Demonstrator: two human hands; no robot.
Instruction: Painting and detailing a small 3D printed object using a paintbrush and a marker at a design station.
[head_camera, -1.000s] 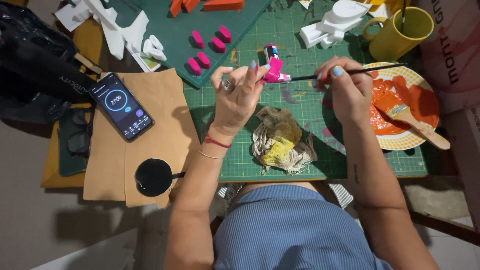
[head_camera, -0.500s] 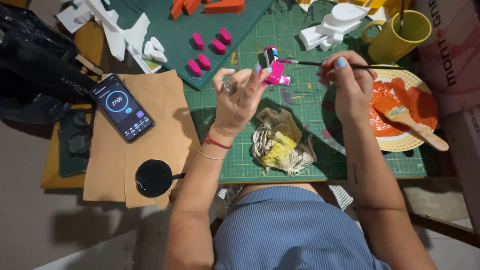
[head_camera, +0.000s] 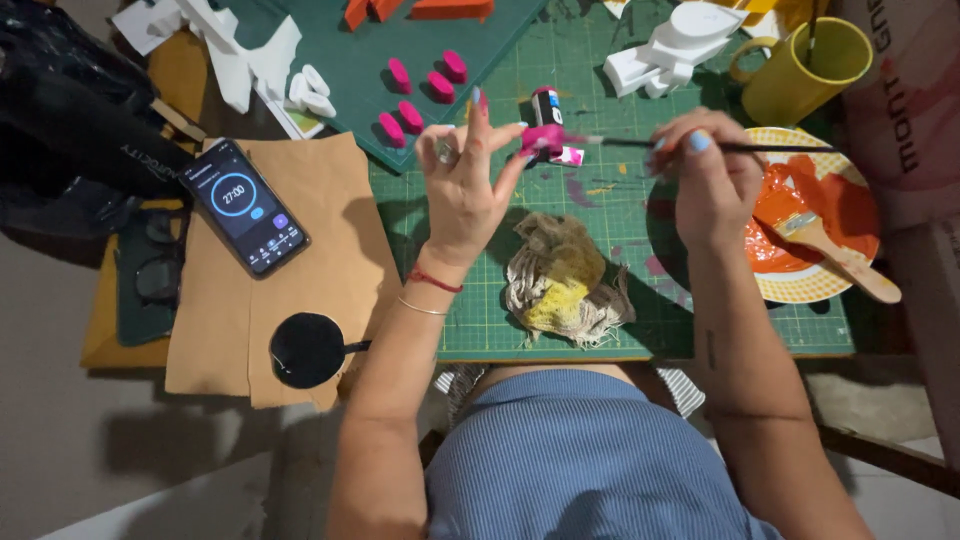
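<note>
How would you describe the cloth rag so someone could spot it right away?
Find the green cutting mat on the table. Near its front edge, between the person's two forearms, lies a crumpled beige rag. It is the only soft, frayed thing there, stained yellow in the middle, unlike the hard pink pieces farther back.

The brush tip seems blurred against the pink piece.

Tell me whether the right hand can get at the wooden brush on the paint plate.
Probably yes: the wooden brush lies uncovered just beside the right hand, but that hand already holds a thin paintbrush.
</note>
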